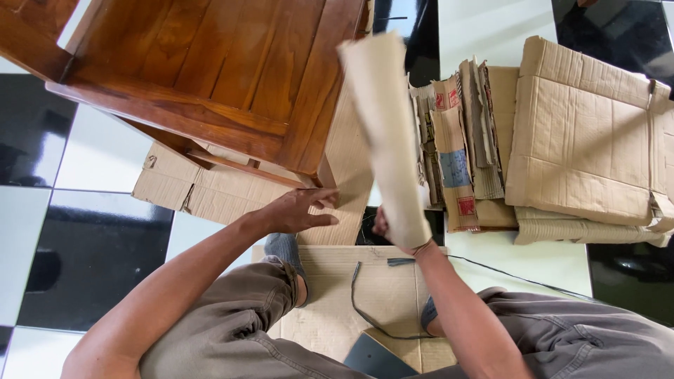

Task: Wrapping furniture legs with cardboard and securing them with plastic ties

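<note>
Taking the wooden chair (210, 77) as the landmark, a flat cardboard sheet (210, 193) lies on the black-and-white tiled floor (98, 161) beneath its legs. Just below the chair's near corner, the left hand (298, 210) rests with fingers spread and flat against that sheet, its grip pinching nothing. To the right of the chair, the right hand (393, 231) holds a long cardboard strip (386, 133) upright (its lower end hides the fingers, so how tightly the grip is pressed together cannot be told). The strip rises beside the chair's right edge. Further right of the chair lies a heap of torn cardboard pieces (460, 140), then a large flattened cardboard box (586, 133). A thin black cord (361, 302) lies below the chair, between the person's knees.
</note>
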